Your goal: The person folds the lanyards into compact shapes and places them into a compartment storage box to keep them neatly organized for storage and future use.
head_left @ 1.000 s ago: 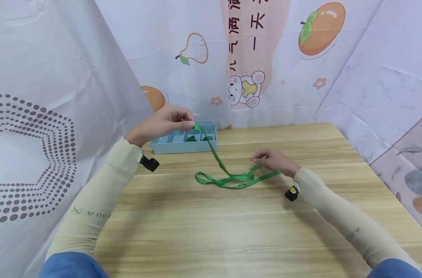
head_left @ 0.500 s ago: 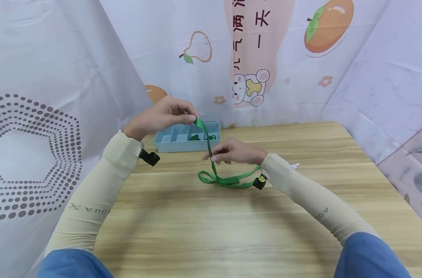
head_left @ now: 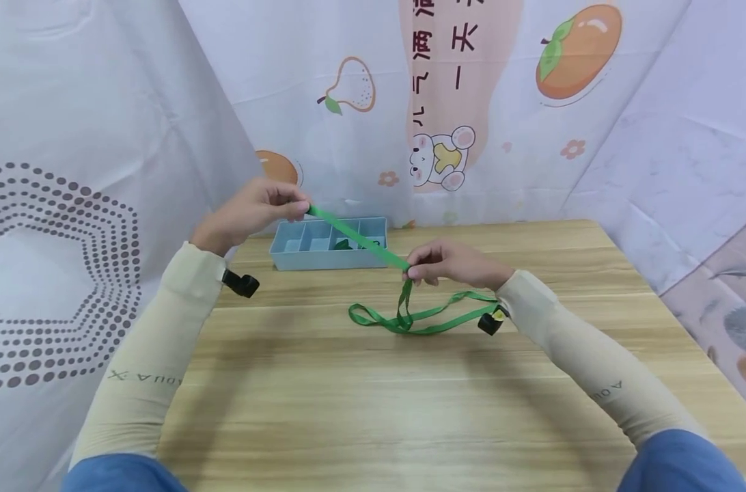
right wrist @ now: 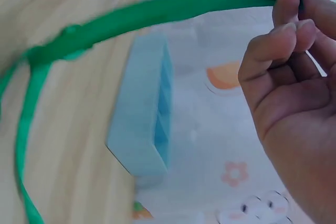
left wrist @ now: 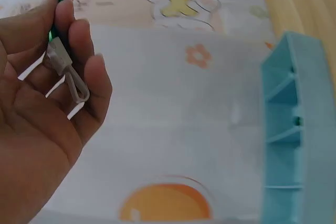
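A green lanyard (head_left: 361, 238) is stretched slantwise between my two hands, above the table. My left hand (head_left: 256, 207) pinches its upper end between thumb and forefinger. In the left wrist view a pale clip (left wrist: 65, 66) with a loop hangs from that end, inside the half-curled fingers. Lower and to the right, my right hand (head_left: 456, 263) pinches the strap with thumb and fingertips. From there the rest drops to the table and lies in loose loops; the right wrist view shows the strap (right wrist: 173, 9) running away from the pinch.
Behind the hands, a light blue divided tray (head_left: 324, 260) stands at the table's back edge. Dark green pieces (head_left: 343, 244) lie in its right compartments. The wooden table (head_left: 373, 403) reaches back to a printed curtain (head_left: 348, 150).
My right hand came left to the hanging strap, took hold of it, then slid back right. My left hand has drawn left, so the strap between them is now taut.
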`<act>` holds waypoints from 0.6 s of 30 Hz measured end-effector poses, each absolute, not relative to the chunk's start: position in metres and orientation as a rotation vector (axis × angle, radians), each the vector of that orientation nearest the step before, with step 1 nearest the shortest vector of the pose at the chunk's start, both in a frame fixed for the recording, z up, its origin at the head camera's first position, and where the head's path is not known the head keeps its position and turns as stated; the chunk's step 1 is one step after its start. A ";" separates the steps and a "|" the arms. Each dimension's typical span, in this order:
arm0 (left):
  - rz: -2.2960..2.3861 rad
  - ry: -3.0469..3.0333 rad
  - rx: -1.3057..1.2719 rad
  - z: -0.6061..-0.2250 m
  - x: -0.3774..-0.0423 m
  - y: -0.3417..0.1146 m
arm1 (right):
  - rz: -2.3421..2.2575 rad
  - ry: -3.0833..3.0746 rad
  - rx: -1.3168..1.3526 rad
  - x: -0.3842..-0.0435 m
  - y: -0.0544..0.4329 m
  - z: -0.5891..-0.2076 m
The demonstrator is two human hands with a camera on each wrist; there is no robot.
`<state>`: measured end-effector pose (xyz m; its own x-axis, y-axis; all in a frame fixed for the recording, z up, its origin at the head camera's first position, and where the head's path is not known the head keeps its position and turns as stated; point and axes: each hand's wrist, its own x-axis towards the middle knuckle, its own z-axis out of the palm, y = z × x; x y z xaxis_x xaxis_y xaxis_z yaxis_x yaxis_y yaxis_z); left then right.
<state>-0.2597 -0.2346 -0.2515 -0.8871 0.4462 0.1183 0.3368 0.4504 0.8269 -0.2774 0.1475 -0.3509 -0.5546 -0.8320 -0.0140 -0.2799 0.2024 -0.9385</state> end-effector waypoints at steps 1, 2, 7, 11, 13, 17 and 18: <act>1.428 2.583 0.654 -0.258 -0.260 -0.239 | -1.361 1.970 -1.023 -0.278 0.151 -0.347; 1.427 2.586 0.620 -0.266 -0.261 -0.242 | -1.383 1.980 -1.015 -0.278 0.155 -0.343; 1.440 2.498 0.546 -0.304 -0.263 -0.245 | -1.526 2.055 -1.028 -0.279 0.163 -0.316; 1.434 2.376 0.575 -0.330 -0.259 -0.229 | -1.568 2.206 -1.079 -0.276 0.166 -0.295; 1.440 2.313 0.612 -0.342 -0.257 -0.217 | -1.565 2.303 -1.099 -0.273 0.167 -0.286; 1.495 2.187 0.677 -0.363 -0.254 -0.188 | -1.569 2.435 -1.142 -0.269 0.167 -0.273; 1.512 2.158 0.685 -0.368 -0.253 -0.181 | -1.564 2.464 -1.160 -0.269 0.167 -0.270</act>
<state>-0.2532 -0.1805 -0.3680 -0.7923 0.6077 -0.0552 0.1554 0.2884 0.9448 -0.2686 0.1667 -0.2700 -0.7271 -0.5800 0.3672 -0.5792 0.2312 -0.7817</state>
